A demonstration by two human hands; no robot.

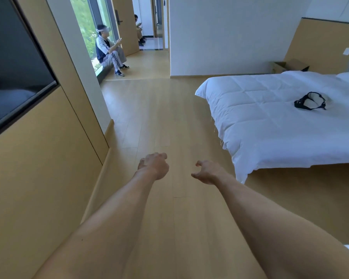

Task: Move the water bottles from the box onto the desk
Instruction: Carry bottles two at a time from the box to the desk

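Both my arms reach forward over the wooden floor [161, 121]. My left hand [154, 165] hangs with its fingers loosely curled and holds nothing. My right hand [207, 172] is relaxed with fingers slightly spread, also holding nothing. An open cardboard box [286, 66] stands on the floor far off behind the bed, at the wall. I see no water bottles and no desk.
A bed with a white duvet [270, 117] fills the right side, a black strap item [310, 101] lying on it. A wall panel with a dark screen [14, 63] runs along the left. One person [109, 53] sits by the window, another sits in the doorway [138, 27] beyond.
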